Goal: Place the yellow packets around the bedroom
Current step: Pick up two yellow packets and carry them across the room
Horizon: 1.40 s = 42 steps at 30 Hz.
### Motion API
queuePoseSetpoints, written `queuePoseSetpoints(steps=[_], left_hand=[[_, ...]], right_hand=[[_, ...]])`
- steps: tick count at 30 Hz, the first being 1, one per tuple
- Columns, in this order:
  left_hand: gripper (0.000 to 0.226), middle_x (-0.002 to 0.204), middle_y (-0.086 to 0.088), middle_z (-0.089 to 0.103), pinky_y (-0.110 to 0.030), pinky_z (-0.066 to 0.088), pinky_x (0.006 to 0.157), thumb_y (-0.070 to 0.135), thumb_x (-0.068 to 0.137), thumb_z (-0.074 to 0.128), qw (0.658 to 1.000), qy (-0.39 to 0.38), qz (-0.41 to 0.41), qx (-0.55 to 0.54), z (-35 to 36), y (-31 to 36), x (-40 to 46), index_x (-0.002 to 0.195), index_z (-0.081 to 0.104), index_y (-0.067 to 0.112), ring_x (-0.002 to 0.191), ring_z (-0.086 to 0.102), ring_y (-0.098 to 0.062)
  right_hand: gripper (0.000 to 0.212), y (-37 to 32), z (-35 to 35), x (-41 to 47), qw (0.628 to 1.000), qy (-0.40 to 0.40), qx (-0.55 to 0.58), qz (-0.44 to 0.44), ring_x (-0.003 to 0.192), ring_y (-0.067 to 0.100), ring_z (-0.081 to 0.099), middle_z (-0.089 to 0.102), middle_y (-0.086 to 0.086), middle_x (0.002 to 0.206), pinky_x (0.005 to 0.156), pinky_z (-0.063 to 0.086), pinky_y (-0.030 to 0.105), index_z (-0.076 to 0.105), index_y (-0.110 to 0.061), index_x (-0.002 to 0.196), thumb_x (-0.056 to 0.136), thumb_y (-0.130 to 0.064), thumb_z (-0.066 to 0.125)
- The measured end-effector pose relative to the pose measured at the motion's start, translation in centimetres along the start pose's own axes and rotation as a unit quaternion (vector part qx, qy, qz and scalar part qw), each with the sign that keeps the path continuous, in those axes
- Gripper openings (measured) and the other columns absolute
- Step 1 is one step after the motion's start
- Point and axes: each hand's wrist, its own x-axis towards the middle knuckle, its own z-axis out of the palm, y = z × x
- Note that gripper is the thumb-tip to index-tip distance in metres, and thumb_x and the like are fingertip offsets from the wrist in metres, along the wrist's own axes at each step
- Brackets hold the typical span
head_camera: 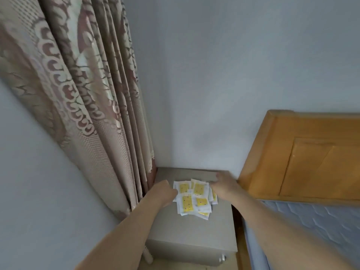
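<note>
Filling the upper part of the view, a pale grey wall (224,75) rises behind the bedside cabinet (194,230), which serves as the landmark. Left of the cabinet hangs a long patterned curtain (81,94) in beige and brown, its folds reaching down to the cabinet's left edge. Right of the cabinet stands a wooden headboard (303,156), and below that lies a blue-grey quilted mattress (311,227), close against the cabinet's right side. The cabinet itself is grey-beige with a small metal knob (222,258) on its front. On the cabinet's top, toward the back, lies a loose overlapping heap of yellow packets (194,197) with white borders. The left hand (165,193) rests at the heap's left edge, fingers touching the packets; the blur hides whether they pinch one. The right hand (224,185) reaches to the heap's right edge, fingers bent down onto it, grip unclear.
</note>
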Motion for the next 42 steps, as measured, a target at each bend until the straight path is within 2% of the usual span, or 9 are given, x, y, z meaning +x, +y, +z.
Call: queuePoseSetpoints(steps=[5, 9, 13, 20, 28, 31, 34, 39, 42], left_hand=[[0.032, 0.094, 0.003, 0.063, -0.025, 0.045, 0.071, 0.040, 0.083, 0.063, 0.998, -0.057, -0.031, 0.000, 5.1, 0.3, 9.9, 0.104, 0.061, 0.016, 0.086, 0.061, -0.017], [0.070, 0.101, 0.008, 0.067, -0.035, 0.056, 0.082, 0.066, 0.055, 0.057, 0.994, -0.078, -0.082, -0.005, 13.4, -3.1, 20.3, 0.114, 0.060, 0.028, 0.090, 0.066, -0.015], [0.084, 0.119, 0.002, 0.062, -0.033, 0.052, 0.086, 0.079, 0.064, 0.059, 0.987, -0.066, -0.142, 0.032, 17.5, -3.8, 24.4, 0.123, 0.050, 0.020, 0.108, 0.061, -0.020], [0.090, 0.124, -0.002, 0.060, -0.033, 0.049, 0.081, 0.082, 0.067, 0.058, 0.975, -0.040, -0.200, 0.087, 22.4, -4.7, 29.2, 0.127, 0.043, 0.017, 0.112, 0.060, -0.023], [0.079, 0.119, -0.001, 0.063, -0.036, 0.054, 0.086, 0.065, 0.069, 0.073, 0.982, -0.059, -0.179, 0.013, 22.5, -6.6, 31.2, 0.123, 0.043, 0.015, 0.107, 0.063, -0.024], [0.074, 0.116, 0.000, 0.064, -0.033, 0.053, 0.083, 0.058, 0.071, 0.076, 0.984, -0.037, -0.176, -0.015, 22.2, -7.8, 31.2, 0.122, 0.042, 0.016, 0.105, 0.064, -0.023], [0.068, 0.109, 0.000, 0.065, -0.032, 0.053, 0.076, 0.050, 0.071, 0.079, 0.980, -0.013, -0.187, -0.062, 22.1, -9.1, 31.0, 0.118, 0.043, 0.016, 0.097, 0.065, -0.023], [0.045, 0.104, -0.006, 0.067, -0.029, 0.052, 0.066, 0.036, 0.079, 0.077, 0.963, -0.020, -0.209, -0.167, 22.1, -10.5, 31.0, 0.110, 0.058, 0.010, 0.088, 0.066, -0.022], [0.037, 0.099, -0.005, 0.069, -0.036, 0.060, 0.071, 0.031, 0.082, 0.075, 0.950, -0.026, -0.218, -0.222, 22.1, -10.9, 31.0, 0.110, 0.061, 0.011, 0.082, 0.070, -0.022]], right_hand=[[0.045, 2.0, 4.9, 11.2, 0.994, -0.045, 0.052, 0.079, 0.093, 0.023, 0.064, 0.061, 0.008, 0.110, 0.066, 0.048, 0.029, 0.044, -0.009, 0.132, 0.089, -0.022, 0.049], [0.055, 4.9, 10.3, 19.7, 0.987, -0.030, 0.092, 0.131, 0.067, 0.012, 0.058, 0.059, 0.000, 0.086, 0.050, 0.041, 0.024, 0.035, -0.010, 0.140, 0.088, -0.015, 0.052], [0.057, 8.1, 15.5, 25.8, 0.978, -0.028, 0.093, 0.184, 0.063, 0.009, 0.055, 0.056, -0.003, 0.077, 0.048, 0.041, 0.024, 0.037, -0.006, 0.139, 0.089, -0.023, 0.056], [0.072, 11.6, 21.0, 31.8, 0.964, -0.001, 0.092, 0.248, 0.087, 0.023, 0.066, 0.067, 0.003, 0.098, 0.063, 0.049, 0.030, 0.054, -0.011, 0.118, 0.071, -0.066, 0.065], [0.066, 12.7, 22.8, 33.9, 0.955, 0.005, 0.112, 0.276, 0.083, 0.023, 0.067, 0.068, 0.001, 0.091, 0.073, 0.058, 0.039, 0.059, -0.012, 0.105, 0.065, -0.064, 0.069], [0.044, 12.2, 22.3, 33.6, 0.949, 0.005, 0.144, 0.282, 0.071, 0.020, 0.065, 0.066, 0.001, 0.076, 0.070, 0.057, 0.036, 0.060, -0.013, 0.086, 0.074, -0.053, 0.074], [0.035, 12.3, 22.1, 33.7, 0.939, -0.003, 0.181, 0.292, 0.060, 0.016, 0.056, 0.058, 0.002, 0.066, 0.066, 0.049, 0.032, 0.048, -0.015, 0.070, 0.087, -0.036, 0.070], [0.021, 12.3, 21.9, 33.7, 0.946, 0.029, 0.150, 0.287, 0.066, 0.019, 0.058, 0.058, 0.003, 0.069, 0.070, 0.052, 0.034, 0.050, -0.015, 0.072, 0.092, -0.020, 0.056], [0.017, 12.4, 21.5, 33.4, 0.953, 0.046, 0.140, 0.266, 0.066, 0.017, 0.055, 0.055, 0.000, 0.072, 0.075, 0.055, 0.037, 0.046, -0.017, 0.074, 0.089, -0.010, 0.051]])
